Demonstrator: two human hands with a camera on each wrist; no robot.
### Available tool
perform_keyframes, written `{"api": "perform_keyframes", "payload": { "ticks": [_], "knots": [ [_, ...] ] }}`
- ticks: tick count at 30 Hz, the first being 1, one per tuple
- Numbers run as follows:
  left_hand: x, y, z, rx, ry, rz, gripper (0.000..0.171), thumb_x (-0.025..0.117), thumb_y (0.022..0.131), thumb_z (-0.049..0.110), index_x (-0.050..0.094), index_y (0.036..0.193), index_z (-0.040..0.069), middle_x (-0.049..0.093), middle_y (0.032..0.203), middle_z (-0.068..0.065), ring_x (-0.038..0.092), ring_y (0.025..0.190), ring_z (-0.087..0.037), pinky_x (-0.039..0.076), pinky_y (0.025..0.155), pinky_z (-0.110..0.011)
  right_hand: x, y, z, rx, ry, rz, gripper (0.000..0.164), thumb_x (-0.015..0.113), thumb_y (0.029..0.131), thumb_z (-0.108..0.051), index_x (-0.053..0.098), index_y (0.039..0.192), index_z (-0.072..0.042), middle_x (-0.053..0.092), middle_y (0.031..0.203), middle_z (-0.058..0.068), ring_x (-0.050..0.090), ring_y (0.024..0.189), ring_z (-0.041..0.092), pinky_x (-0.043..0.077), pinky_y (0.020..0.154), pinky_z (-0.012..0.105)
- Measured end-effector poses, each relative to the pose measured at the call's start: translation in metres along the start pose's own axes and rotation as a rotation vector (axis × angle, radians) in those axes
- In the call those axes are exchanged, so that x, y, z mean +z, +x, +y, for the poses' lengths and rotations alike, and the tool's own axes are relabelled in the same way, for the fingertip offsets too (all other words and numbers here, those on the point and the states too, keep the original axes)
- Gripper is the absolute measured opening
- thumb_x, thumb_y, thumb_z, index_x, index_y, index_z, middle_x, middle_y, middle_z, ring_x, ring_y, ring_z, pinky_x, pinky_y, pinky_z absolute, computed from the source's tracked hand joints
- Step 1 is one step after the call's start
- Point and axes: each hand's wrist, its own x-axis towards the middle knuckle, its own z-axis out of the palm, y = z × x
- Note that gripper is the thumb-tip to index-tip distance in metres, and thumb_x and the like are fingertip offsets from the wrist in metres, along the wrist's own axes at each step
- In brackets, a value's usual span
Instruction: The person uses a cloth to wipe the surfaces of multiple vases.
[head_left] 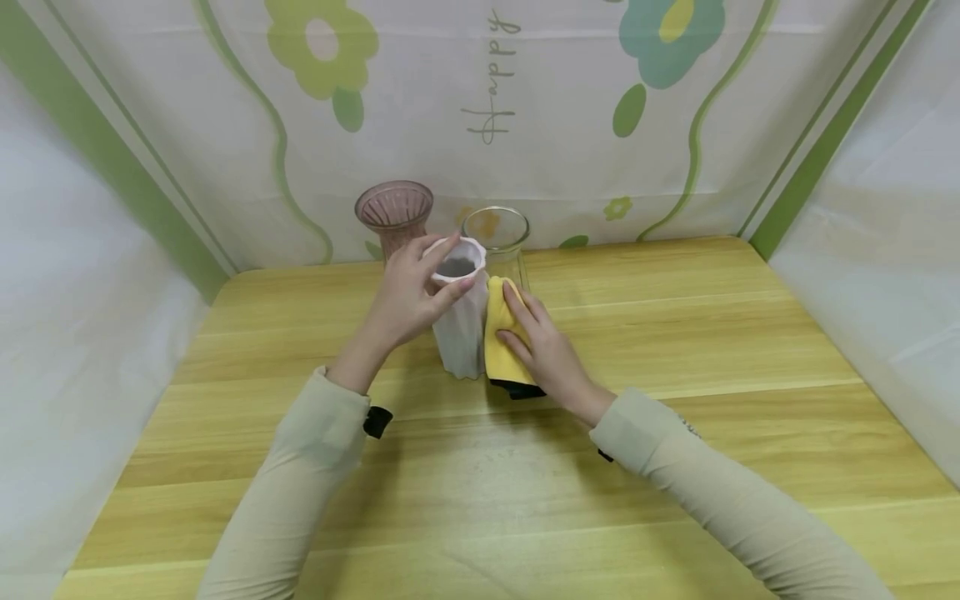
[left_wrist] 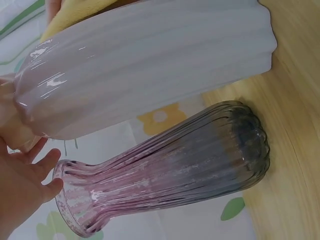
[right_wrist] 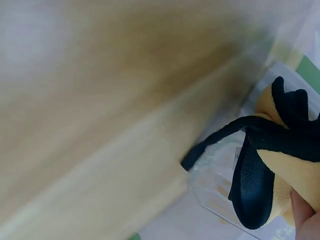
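A white fluted vase [head_left: 461, 333] with a wavy rim stands on the wooden table. My left hand [head_left: 407, 293] holds it at the top, thumb and fingers spread around the rim. With my right hand [head_left: 553, 354] I grip a folded yellow cloth [head_left: 504, 354] with dark edging, and it lies against the vase's right side. In the right wrist view the cloth's dark border and strap [right_wrist: 252, 185] hang loose. Behind the left hand is a pink-to-grey ribbed glass vase [left_wrist: 165, 165], its flared mouth near the fingers in the left wrist view. A clear glass vase [head_left: 512, 262] stands behind the cloth.
The wood-grain table [head_left: 480, 492] runs back to a white curtain [head_left: 555, 108] printed with flowers and green lines. White fabric walls [head_left: 90, 275] flank the table on both sides. The two glass vases stand close together near the back edge.
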Motion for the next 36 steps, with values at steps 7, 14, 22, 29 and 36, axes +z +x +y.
{"api": "perform_keyframes", "payload": {
  "ticks": [7, 14, 22, 29, 36],
  "knots": [
    [-0.005, -0.001, 0.0, -0.007, -0.015, -0.068, 0.061, 0.052, 0.094, 0.039, 0.037, 0.147, 0.015, 0.036, 0.151, -0.016, 0.033, 0.139, -0.037, 0.016, 0.119, -0.056, -0.006, 0.014, -0.012, -0.016, 0.023, 0.039, 0.064, 0.06, 0.093, -0.016, 0.03, 0.149, -0.007, 0.041, 0.145, 0.019, 0.057, 0.118, 0.035, 0.056, 0.089, 0.04],
    [0.001, 0.001, 0.001, -0.029, -0.043, -0.027, 0.063, 0.058, 0.09, 0.038, 0.041, 0.146, 0.014, 0.037, 0.151, -0.013, 0.034, 0.139, -0.035, 0.018, 0.118, -0.055, -0.002, 0.008, -0.008, -0.021, -0.009, 0.036, 0.063, 0.063, 0.091, -0.013, 0.035, 0.146, -0.002, 0.044, 0.141, 0.022, 0.061, 0.108, 0.035, 0.057, 0.083, 0.041],
    [0.006, 0.002, 0.001, -0.024, -0.035, 0.043, 0.065, 0.066, 0.085, 0.04, 0.047, 0.141, 0.013, 0.04, 0.148, -0.016, 0.039, 0.134, -0.037, 0.028, 0.112, -0.056, 0.008, -0.011, 0.005, 0.035, -0.043, -0.069, 0.065, 0.062, 0.092, -0.018, 0.032, 0.149, -0.007, 0.04, 0.147, 0.024, 0.059, 0.114, 0.042, 0.054, 0.089, 0.048],
    [0.008, 0.002, 0.002, -0.001, -0.006, 0.105, 0.061, 0.069, 0.085, 0.037, 0.052, 0.137, 0.01, 0.047, 0.14, -0.017, 0.043, 0.128, -0.035, 0.028, 0.112, -0.054, 0.009, -0.017, 0.008, 0.047, -0.047, -0.097, 0.064, 0.06, 0.094, -0.018, 0.029, 0.15, -0.012, 0.039, 0.147, 0.023, 0.064, 0.103, 0.041, 0.056, 0.082, 0.046],
    [0.006, 0.001, 0.002, 0.006, -0.008, 0.13, 0.059, 0.069, 0.084, 0.035, 0.054, 0.136, 0.01, 0.052, 0.138, -0.015, 0.047, 0.127, -0.034, 0.027, 0.113, -0.052, 0.007, -0.008, 0.003, 0.021, -0.012, -0.045, 0.066, 0.059, 0.094, -0.017, 0.027, 0.151, -0.011, 0.037, 0.148, 0.018, 0.058, 0.117, 0.036, 0.055, 0.087, 0.042]
  ]
}}
